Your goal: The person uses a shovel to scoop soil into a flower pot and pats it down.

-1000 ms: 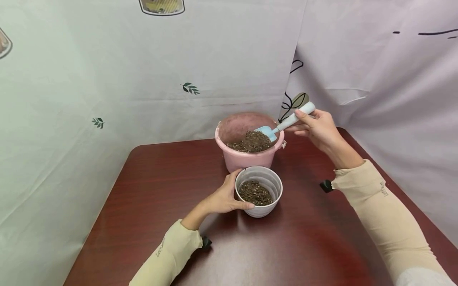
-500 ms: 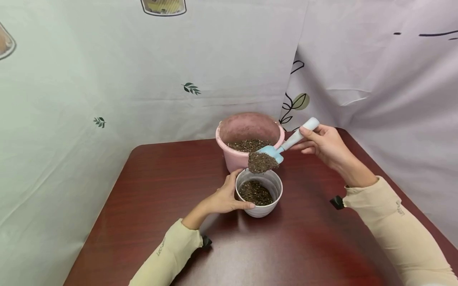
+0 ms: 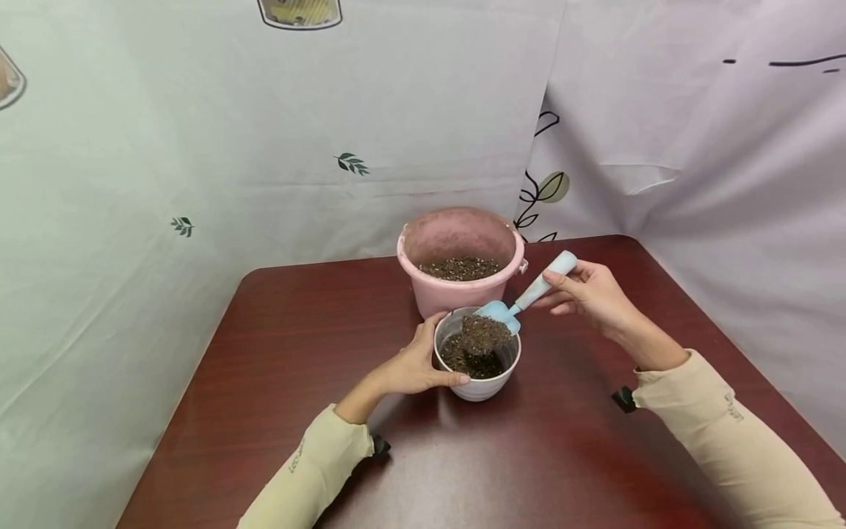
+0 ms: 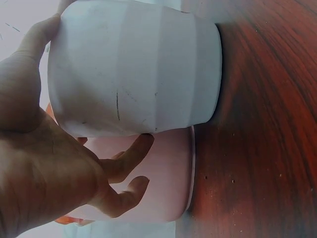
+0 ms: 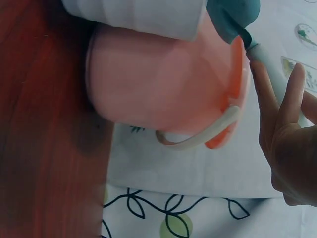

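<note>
In the head view a white flower pot [image 3: 479,389] with dark soil in it stands on the table. My left hand [image 3: 413,365] grips its left side, thumb at the near rim and fingers round the back. The left wrist view shows the same pot [image 4: 133,69] with some fingers spread along its wall. My right hand [image 3: 595,297] holds a hand trowel [image 3: 538,289] by its white handle. Its light blue blade, heaped with soil [image 3: 487,334], is over the pot's mouth, tilted down to the left. In the right wrist view the blade [image 5: 235,17] shows from beneath.
A pink bucket [image 3: 456,295] partly filled with soil stands right behind the pot. Its pale handle [image 5: 203,134] hangs at the side. The dark red table [image 3: 317,330] reaches back to white printed cloth walls [image 3: 277,132].
The trowel, loaded with soil, has come out of the pink bucket and moved forward and down over the pot. My left hand has stayed on the pot.
</note>
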The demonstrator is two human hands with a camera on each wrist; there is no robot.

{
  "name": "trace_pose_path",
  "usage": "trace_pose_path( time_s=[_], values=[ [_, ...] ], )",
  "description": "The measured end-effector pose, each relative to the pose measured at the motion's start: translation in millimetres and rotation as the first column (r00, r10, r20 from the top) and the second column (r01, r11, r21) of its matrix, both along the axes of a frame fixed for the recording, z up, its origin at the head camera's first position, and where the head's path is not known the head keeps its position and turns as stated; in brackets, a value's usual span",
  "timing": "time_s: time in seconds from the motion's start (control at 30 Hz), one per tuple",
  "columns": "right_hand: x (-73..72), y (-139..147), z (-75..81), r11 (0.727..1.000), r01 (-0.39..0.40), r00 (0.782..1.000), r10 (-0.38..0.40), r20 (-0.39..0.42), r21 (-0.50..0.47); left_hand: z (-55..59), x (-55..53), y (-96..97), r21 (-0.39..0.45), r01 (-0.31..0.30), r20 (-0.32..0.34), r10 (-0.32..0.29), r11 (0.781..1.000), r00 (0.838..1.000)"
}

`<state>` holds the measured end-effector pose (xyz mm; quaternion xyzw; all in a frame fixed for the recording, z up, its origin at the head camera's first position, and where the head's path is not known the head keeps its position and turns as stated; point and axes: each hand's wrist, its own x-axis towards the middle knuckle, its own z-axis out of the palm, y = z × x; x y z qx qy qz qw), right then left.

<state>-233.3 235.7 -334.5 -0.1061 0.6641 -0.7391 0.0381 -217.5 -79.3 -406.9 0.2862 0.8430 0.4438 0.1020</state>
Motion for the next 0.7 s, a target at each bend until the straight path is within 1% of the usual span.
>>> trace_pose_path(
  time_s=[0.1, 0.2, 0.4, 0.57, 0.7],
  values=[
    [-0.6, -1.4, -4.4, 0.999, 0.015, 0.999, -0.013, -0.044, 0.048, 0.3, -0.2, -0.1, 0.001, 0.002, -0.003, -0.002, 1.000, 1.000],
    [0.0, -3.5, -5.6, 0.994, 0.030, 0.993, -0.018, -0.113, 0.104, 0.5, -0.4, -0.1, -0.001, 0.005, -0.005, -0.005, 1.000, 1.000],
    [0.9, -9.3, -4.6, 0.979, 0.078, 0.971, -0.032, -0.238, 0.186, 0.7, -0.2, -0.1, -0.004, 0.006, -0.005, -0.006, 1.000, 1.000],
    [1.5, -14.9, -4.2, 0.960, 0.085, 0.953, 0.000, -0.303, 0.265, 0.7, -0.3, -0.3, -0.013, 0.004, -0.009, -0.004, 1.000, 1.000],
    [2.7, -16.8, -3.4, 0.950, 0.084, 0.938, 0.026, -0.345, 0.300, 0.8, -0.5, -0.4, -0.026, 0.000, -0.002, 0.000, 1.000, 1.000]
  ],
)
